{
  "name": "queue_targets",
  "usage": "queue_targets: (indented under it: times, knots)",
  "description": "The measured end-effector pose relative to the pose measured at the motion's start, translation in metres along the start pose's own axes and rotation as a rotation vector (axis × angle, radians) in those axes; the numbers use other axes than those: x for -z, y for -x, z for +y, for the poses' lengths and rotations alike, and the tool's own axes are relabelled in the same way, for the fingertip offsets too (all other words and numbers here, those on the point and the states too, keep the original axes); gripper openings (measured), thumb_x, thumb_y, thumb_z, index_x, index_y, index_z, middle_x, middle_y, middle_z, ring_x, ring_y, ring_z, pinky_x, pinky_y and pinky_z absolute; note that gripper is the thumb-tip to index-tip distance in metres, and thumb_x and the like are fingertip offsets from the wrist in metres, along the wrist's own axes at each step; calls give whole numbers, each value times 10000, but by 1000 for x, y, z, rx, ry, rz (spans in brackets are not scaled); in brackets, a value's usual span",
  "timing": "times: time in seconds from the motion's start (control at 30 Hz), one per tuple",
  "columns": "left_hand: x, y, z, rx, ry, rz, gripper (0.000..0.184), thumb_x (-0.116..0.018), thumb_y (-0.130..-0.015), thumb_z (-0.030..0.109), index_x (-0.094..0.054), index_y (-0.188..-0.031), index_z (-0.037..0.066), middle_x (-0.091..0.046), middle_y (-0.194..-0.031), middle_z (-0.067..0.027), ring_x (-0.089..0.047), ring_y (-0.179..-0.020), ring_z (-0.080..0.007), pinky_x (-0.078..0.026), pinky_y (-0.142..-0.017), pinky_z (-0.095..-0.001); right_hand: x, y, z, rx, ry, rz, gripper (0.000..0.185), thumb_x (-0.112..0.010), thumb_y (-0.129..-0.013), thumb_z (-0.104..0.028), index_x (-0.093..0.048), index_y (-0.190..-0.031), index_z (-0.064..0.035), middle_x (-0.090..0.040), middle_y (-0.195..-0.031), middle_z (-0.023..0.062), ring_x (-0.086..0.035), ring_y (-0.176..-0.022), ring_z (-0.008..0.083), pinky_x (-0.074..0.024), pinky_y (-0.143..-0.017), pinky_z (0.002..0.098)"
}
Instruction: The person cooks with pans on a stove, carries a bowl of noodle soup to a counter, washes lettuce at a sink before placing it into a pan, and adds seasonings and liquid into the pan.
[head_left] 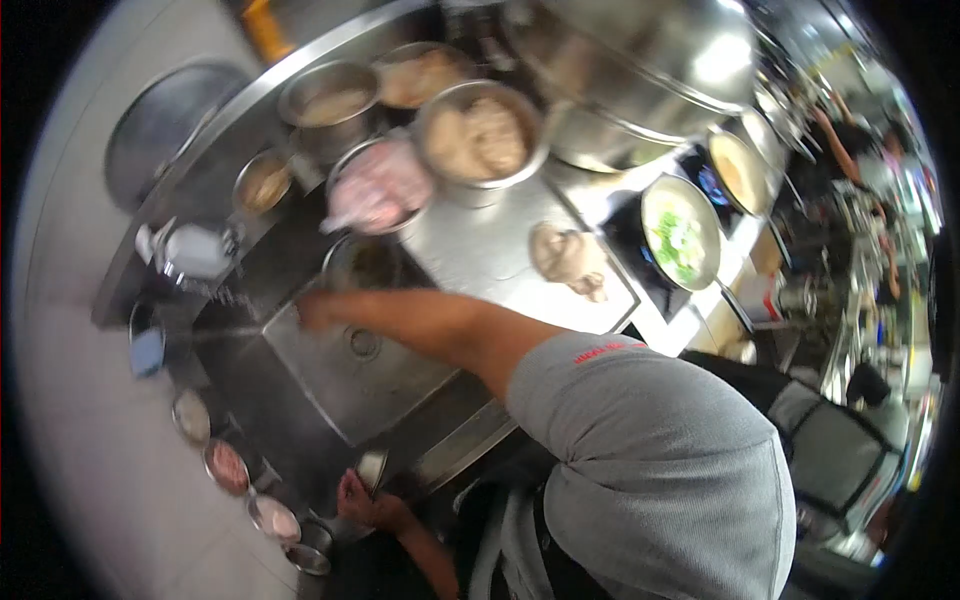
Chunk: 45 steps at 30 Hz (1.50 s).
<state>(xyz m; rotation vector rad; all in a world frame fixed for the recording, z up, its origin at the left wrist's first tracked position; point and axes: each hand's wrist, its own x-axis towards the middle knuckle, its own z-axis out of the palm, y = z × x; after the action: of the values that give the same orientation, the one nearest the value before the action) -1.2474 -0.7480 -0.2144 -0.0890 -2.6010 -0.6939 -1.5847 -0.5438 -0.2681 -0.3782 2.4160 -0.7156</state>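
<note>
My left hand (358, 502), low in the view by the front edge of the counter, has its fingers closed around a small container (373, 468) that looks white inside. My right arm stretches across the sink (385, 395). At its end my right hand (316, 311) is blurred, over the sink's far corner, and its fingers cannot be made out. Beside that hand a dark round pot (362, 262) stands partly behind the forearm. A metal bowl of raw pink meat (380, 185) sits just beyond it.
Several metal pots surround a pot of pale pieces (478, 140). Pale raw meat (570, 258) lies on the steel counter. A pan with chopped greens (680, 240) sits on the stove near a large steel vessel (640, 60). Small bowls, one with minced meat (228, 468), line the wall. Another person (845, 140) stands farther off.
</note>
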Motion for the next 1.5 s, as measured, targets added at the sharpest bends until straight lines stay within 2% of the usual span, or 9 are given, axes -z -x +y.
queue_targets:
  times: [0.03,0.07,0.13,0.2,0.23,0.37,0.77,1.07,1.5]
  knots:
    - [5,-10,12,-109,-129,25,320,-519,-912,244,-630,-1165,82,-582,-1041,-136,-530,-977,-328,-409,-855,-441,-77,-34,47,342,206,15,324,-535,-812,-273,-691,-815,11,-674,-880,193,-646,-811,324,-499,-705,443]
    - [9,-22,25,-216,-261,66,318,-519,-911,242,-631,-1161,80,-582,-1043,-135,-531,-979,-325,-410,-861,-444,-27,105,10,15,-201,-34,438,-557,-858,-278,-559,-1152,47,-582,-1162,203,-568,-1055,298,-455,-851,446]
    - [8,-36,44,-284,-217,21,302,-505,-905,220,-636,-1147,95,-584,-1047,-128,-532,-972,-323,-412,-842,-448,-19,213,14,140,-74,-167,523,-600,-837,-308,-513,-1230,26,-552,-1215,196,-542,-1099,294,-446,-897,429]
    - [-3,-43,36,-120,-202,-806,288,-460,-931,210,-643,-1133,119,-592,-1037,-125,-533,-946,-330,-415,-807,-449,-66,275,59,262,-140,101,371,-624,-809,-281,-594,-1049,0,-633,-952,218,-605,-902,382,-480,-806,447]
    - [-17,-30,17,-478,-178,-644,285,-441,-933,186,-648,-1124,145,-601,-1015,-124,-535,-912,-338,-412,-778,-447,-52,337,59,191,-176,146,396,-613,-825,-275,-567,-1111,-5,-621,-987,223,-591,-954,381,-472,-838,449]
    - [-18,-28,71,-449,-147,-173,310,-458,-905,126,-639,-1156,124,-607,-975,-125,-546,-875,-342,-415,-747,-437,-49,494,126,129,-401,365,435,-583,-869,-251,-504,-1234,-29,-572,-1119,217,-499,-1131,372,-410,-960,434]
    - [-17,26,286,-495,-317,100,476,-542,-766,-82,-632,-1180,135,-616,-1015,-101,-560,-888,-307,-420,-772,-436,-63,808,266,-245,-417,914,383,-627,-836,-159,-547,-1171,9,-585,-1096,229,-549,-1047,383,-458,-895,426]
    - [-36,22,354,-520,-231,198,464,-547,-772,-74,-648,-1171,139,-609,-983,-89,-546,-882,-292,-426,-754,-401,-132,901,348,-925,-259,945,519,-697,-783,-345,-578,-1131,21,-607,-1037,217,-567,-997,361,-446,-860,438]
    - [-49,-8,365,-36,274,254,358,-474,-841,6,-649,-1150,56,-599,-1074,-161,-620,-902,-301,-492,-781,-367,-171,907,323,-1127,-289,822,493,-683,-803,-305,-551,-1180,-15,-549,-1124,197,-518,-1079,357,-439,-909,423]
